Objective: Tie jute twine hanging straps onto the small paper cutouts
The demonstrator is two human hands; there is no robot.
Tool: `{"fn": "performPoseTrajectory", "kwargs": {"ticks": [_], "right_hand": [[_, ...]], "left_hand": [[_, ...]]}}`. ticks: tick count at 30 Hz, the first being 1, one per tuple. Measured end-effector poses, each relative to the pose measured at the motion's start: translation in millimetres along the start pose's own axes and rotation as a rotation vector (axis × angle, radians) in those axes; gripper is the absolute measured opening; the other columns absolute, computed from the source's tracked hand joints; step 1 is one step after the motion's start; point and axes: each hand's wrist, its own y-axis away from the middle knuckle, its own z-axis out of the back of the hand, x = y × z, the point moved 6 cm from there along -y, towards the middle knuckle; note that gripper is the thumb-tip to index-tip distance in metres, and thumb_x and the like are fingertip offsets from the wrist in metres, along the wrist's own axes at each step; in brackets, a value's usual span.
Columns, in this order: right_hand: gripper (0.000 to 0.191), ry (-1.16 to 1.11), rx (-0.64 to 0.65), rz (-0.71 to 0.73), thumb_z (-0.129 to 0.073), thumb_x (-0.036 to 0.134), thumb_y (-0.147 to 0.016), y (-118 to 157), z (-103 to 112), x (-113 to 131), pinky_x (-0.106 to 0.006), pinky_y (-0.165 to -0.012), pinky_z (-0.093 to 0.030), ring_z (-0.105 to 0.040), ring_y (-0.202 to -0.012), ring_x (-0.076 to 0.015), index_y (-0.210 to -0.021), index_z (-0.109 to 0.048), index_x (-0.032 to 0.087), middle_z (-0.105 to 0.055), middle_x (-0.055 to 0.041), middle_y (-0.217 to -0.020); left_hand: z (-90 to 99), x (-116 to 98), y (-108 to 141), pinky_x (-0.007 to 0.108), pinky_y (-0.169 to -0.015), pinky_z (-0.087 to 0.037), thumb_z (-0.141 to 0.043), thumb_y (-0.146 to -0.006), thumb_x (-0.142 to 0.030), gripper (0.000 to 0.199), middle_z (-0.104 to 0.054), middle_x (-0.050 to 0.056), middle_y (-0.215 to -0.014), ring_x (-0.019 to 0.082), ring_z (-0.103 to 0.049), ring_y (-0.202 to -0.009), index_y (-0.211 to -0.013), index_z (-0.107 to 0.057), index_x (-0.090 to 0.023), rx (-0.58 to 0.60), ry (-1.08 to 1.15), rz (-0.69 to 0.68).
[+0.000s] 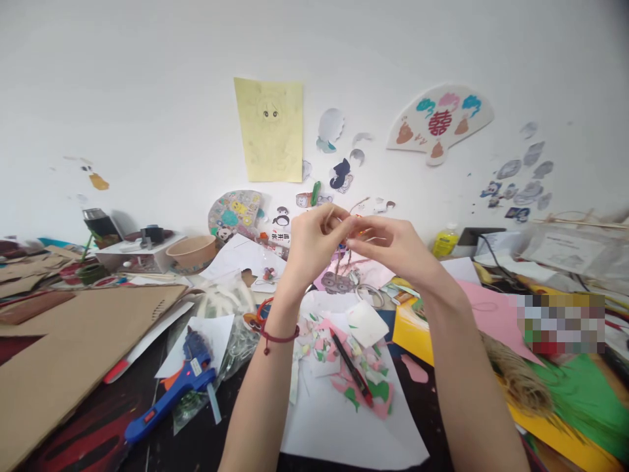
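Note:
My left hand [317, 246] and my right hand [393, 242] are raised together in front of me, fingertips meeting. Both are closed in a pinch on a thin brown string [338, 263], whose strands hang below the fingers; a thin end also sticks up above them. Small orange and coloured bits show between the fingertips, too hidden to name. Under my forearms lies a white sheet of paper [351, 436] with pink, green and white paper scraps [381, 390]. A black and red pen [351, 367] rests across the scraps.
At left are a blue glue gun [171, 396] on paper and plastic bags, and large cardboard [98, 373]. A clay-coloured bowl [191, 254] stands behind. At right lie a twine roll [521, 380], yellow and green sheets [590, 400], and a yellow bottle [445, 241].

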Motion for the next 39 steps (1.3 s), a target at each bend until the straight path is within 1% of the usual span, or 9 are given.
{"fn": "performPoseTrajectory", "kwargs": {"ticks": [3,9,13,16,20,26,29,34,39], "right_hand": [[0.071,-0.017,0.146,-0.023,-0.089,0.032,-0.068,-2,-15,-9,-0.034,-0.079,-0.061,-0.071,-0.095,-0.0210,-0.134,-0.062,0.027,-0.071,-0.0081,-0.121],[0.018,0.036,0.374,-0.138,-0.080,0.031,-0.076,-4,-46,-24,-0.031,-0.072,-0.056,-0.069,-0.074,-0.0177,-0.083,-0.072,0.016,-0.072,-0.0036,-0.076],[0.023,0.035,0.365,-0.118,-0.078,0.037,-0.080,-4,-48,-21,-0.028,-0.070,-0.049,-0.063,-0.073,-0.0147,-0.078,-0.071,0.016,-0.069,-0.0024,-0.075],[0.029,-0.128,0.337,-0.105,-0.079,0.043,-0.080,-7,-46,-27,-0.025,-0.066,-0.044,-0.058,-0.070,-0.0113,-0.080,-0.067,0.017,-0.064,0.0005,-0.075],[0.037,-0.366,0.309,-0.147,-0.088,0.041,-0.070,-12,-49,-45,-0.022,-0.061,-0.041,-0.055,-0.063,-0.0083,-0.087,-0.066,0.017,-0.062,0.0028,-0.070],[0.070,-0.433,0.369,-0.166,-0.094,0.026,-0.060,-11,-58,-46,-0.025,-0.064,-0.051,-0.061,-0.066,-0.0104,-0.124,-0.066,0.022,-0.065,0.0042,-0.075],[0.064,-0.338,0.316,-0.160,-0.093,0.026,-0.063,-9,-56,-41,-0.027,-0.068,-0.053,-0.063,-0.073,-0.0118,-0.122,-0.069,0.022,-0.066,0.0019,-0.081],[0.027,-0.232,0.105,-0.088,-0.086,0.036,-0.071,-15,-39,-41,-0.028,-0.065,-0.048,-0.060,-0.071,-0.0126,-0.081,-0.073,0.015,-0.066,-0.0020,-0.079],[0.026,-0.069,-0.133,0.107,-0.079,0.041,-0.080,-18,-19,-38,-0.029,-0.062,-0.048,-0.061,-0.067,-0.0152,-0.086,-0.074,0.016,-0.067,-0.0014,-0.073]], "left_hand": [[7.5,2,-2,0.022,-0.055,-0.038,-0.072,-0.087,-0.034,0.020,-0.062,-0.002,-0.060,0.008,-0.053,-0.054,-0.079,-0.068,-0.016,-0.075,0.057,0.004],[21.2,8,-3,0.020,-0.054,-0.042,-0.073,-0.087,-0.029,0.019,-0.062,-0.003,-0.057,0.007,-0.056,-0.052,-0.074,-0.067,-0.017,-0.222,0.084,-0.019],[32.3,14,-3,0.021,-0.054,-0.042,-0.073,-0.087,-0.028,0.019,-0.060,-0.005,-0.054,0.007,-0.056,-0.050,-0.073,-0.066,-0.018,-0.295,0.043,-0.025],[41.3,17,-2,0.021,-0.054,-0.042,-0.073,-0.088,-0.032,0.021,-0.059,-0.005,-0.056,0.007,-0.056,-0.051,-0.074,-0.066,-0.018,-0.347,0.052,-0.036],[50.9,20,-1,0.020,-0.054,-0.043,-0.073,-0.088,-0.031,0.021,-0.059,-0.004,-0.059,0.007,-0.056,-0.053,-0.074,-0.067,-0.017,-0.424,0.107,-0.050],[55.3,28,1,0.020,-0.051,-0.041,-0.073,-0.088,-0.035,0.022,-0.060,-0.005,-0.059,0.007,-0.058,-0.052,-0.076,-0.067,-0.018,-0.503,0.129,-0.045],[58.2,30,2,0.020,-0.050,-0.042,-0.074,-0.087,-0.037,0.022,-0.061,-0.004,-0.059,0.007,-0.059,-0.052,-0.077,-0.067,-0.018,-0.541,0.151,-0.045],[67.3,29,1,0.019,-0.043,-0.039,-0.076,-0.084,-0.038,0.024,-0.058,-0.005,-0.057,0.008,-0.058,-0.050,-0.076,-0.066,-0.018,-0.580,0.200,-0.085],[74.4,29,2,0.018,-0.039,-0.038,-0.078,-0.083,-0.041,0.024,-0.058,-0.004,-0.058,0.009,-0.059,-0.052,-0.079,-0.068,-0.019,-0.607,0.172,-0.078]]}}
